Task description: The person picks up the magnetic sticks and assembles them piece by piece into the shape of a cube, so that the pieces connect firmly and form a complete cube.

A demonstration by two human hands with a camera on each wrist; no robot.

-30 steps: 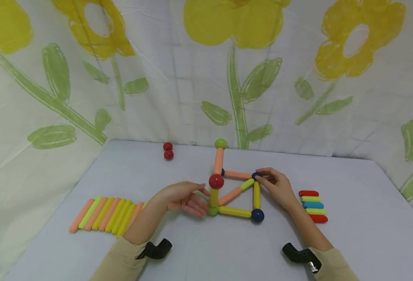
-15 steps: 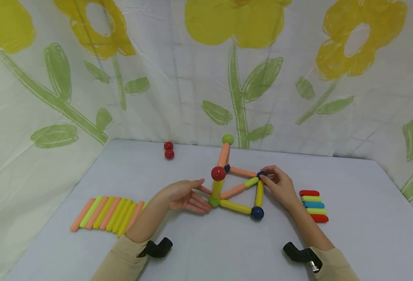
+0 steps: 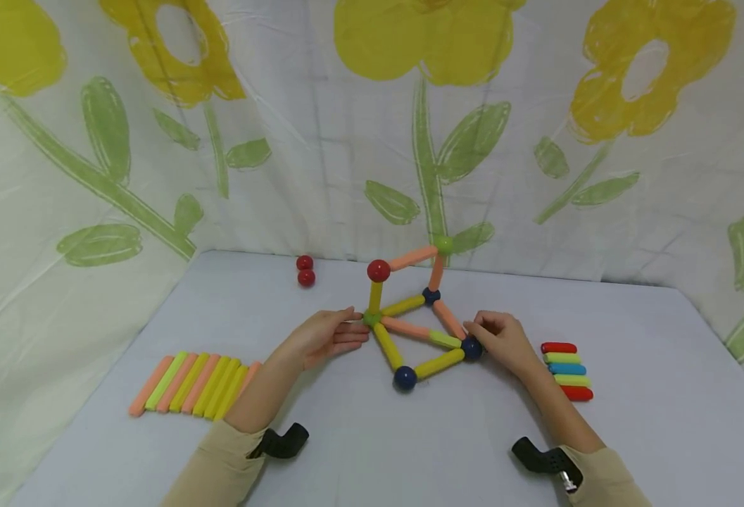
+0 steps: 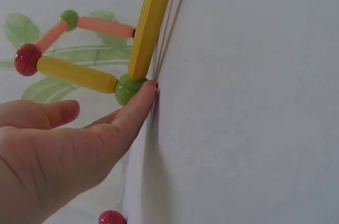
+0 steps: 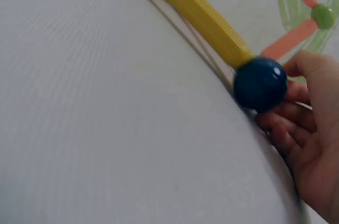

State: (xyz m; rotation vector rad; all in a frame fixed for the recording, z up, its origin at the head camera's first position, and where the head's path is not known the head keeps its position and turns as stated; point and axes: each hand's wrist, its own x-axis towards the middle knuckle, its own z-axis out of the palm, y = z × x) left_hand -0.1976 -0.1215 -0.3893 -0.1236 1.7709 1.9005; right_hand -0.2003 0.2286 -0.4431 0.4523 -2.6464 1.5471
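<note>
A frame of colored rods and balls stands mid-table, with a red ball [image 3: 379, 270] and a light green ball [image 3: 444, 245] raised on rods. My left hand [image 3: 330, 338] has its fingers straight, fingertips right at the lower green ball [image 4: 127, 89]. At the opposite corner, my right hand [image 3: 503, 343] holds a dark blue ball [image 5: 260, 84] with curled fingers, its far side hidden by the ball. A yellow rod [image 3: 440, 363] runs from there to the near blue ball [image 3: 405, 378]. An orange-and-green diagonal [image 3: 407, 328] crosses the base.
Several orange, green and yellow rods [image 3: 196, 384] lie in a row at left, partly behind the left forearm. Short red, green and blue rods [image 3: 565, 369] are stacked side by side at right. Two red balls [image 3: 305, 277] sit toward the back, before a flower-painted cloth [image 3: 308, 141].
The frame has turned clockwise seen from above: the left green corner moved back, the right blue ball came forward, and the near blue ball shifted left. Both hands followed their corners.
</note>
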